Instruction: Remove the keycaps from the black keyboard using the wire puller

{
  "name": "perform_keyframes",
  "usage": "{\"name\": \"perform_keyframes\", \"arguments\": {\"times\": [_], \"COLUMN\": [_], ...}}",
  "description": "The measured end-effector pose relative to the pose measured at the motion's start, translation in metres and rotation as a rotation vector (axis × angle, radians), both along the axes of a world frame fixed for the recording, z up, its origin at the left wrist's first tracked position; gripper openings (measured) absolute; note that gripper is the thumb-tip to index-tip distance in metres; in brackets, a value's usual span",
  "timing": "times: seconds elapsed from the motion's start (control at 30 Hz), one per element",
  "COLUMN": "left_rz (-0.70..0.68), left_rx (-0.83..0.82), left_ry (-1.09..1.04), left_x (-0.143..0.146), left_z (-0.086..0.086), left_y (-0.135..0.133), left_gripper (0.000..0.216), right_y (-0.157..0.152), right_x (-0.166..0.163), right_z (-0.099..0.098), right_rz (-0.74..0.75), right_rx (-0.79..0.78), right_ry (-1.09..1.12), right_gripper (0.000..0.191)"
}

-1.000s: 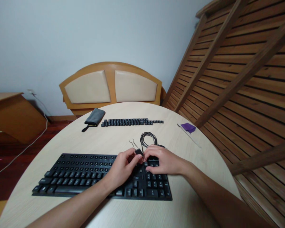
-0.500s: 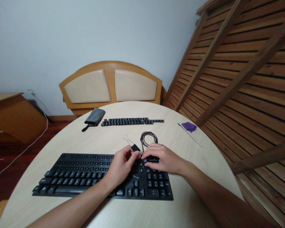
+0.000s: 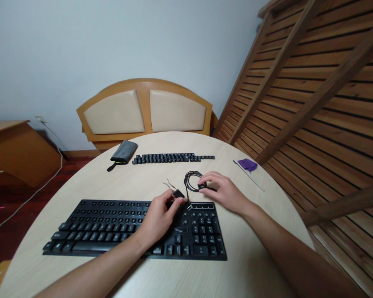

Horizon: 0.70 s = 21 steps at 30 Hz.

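A black keyboard (image 3: 99, 227) lies flat across the front of the table, its upper rows showing bare switches. Over its upper middle, my left hand (image 3: 158, 215) is closed on a wire keycap puller (image 3: 178, 193), with the black handle between thumb and fingers and two thin wires pointing away. My right hand (image 3: 222, 191) pinches a black keycap (image 3: 202, 185) between thumb and fingertips, just beyond the keyboard's top right corner. The coiled cable (image 3: 190, 182) lies right beside that keycap.
Removed keycaps (image 3: 164, 158) stand in rows towards the table's far side. A grey pouch (image 3: 124, 152) lies left of them. At the right are a purple cloth (image 3: 247, 164) and a thin rod (image 3: 250, 176). A wooden chair (image 3: 146, 107) stands behind the round table (image 3: 261, 248).
My right hand has moved up and right, off the keyboard, carrying the keycap over to the cable coil. My left hand stays nearly in place with the keycap puller.
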<state>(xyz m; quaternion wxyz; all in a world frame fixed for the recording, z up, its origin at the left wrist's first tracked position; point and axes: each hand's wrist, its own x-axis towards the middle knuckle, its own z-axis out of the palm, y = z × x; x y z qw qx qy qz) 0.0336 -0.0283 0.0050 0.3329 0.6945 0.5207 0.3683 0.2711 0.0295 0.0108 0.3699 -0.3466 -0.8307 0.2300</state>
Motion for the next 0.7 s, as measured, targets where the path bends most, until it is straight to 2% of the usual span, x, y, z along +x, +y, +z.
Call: {"name": "perform_keyframes", "arguments": {"times": [0.17, 0.27, 0.37, 0.7], "left_rz": [0.004, -0.011, -0.012, -0.028], "left_rx": [-0.008, -0.009, -0.009, -0.037], "left_ry": [0.009, 0.001, 0.001, 0.022], "left_x": [0.0, 0.0, 0.001, 0.002], "left_z": [0.0, 0.001, 0.002, 0.002], "left_y": [-0.001, -0.001, -0.001, 0.0], "left_gripper": [0.026, 0.025, 0.026, 0.028], "right_y": [0.03, 0.042, 0.049, 0.081], "right_x": [0.031, 0.039, 0.037, 0.019], "right_z": [-0.022, -0.037, -0.045, -0.035], "right_rz": [-0.336, -0.43, -0.508, -0.665], "right_rx": [-0.017, -0.073, -0.065, -0.041], "right_ry": [-0.031, -0.058, -0.135, -0.289], "right_gripper": [0.014, 0.017, 0.019, 0.019]}}
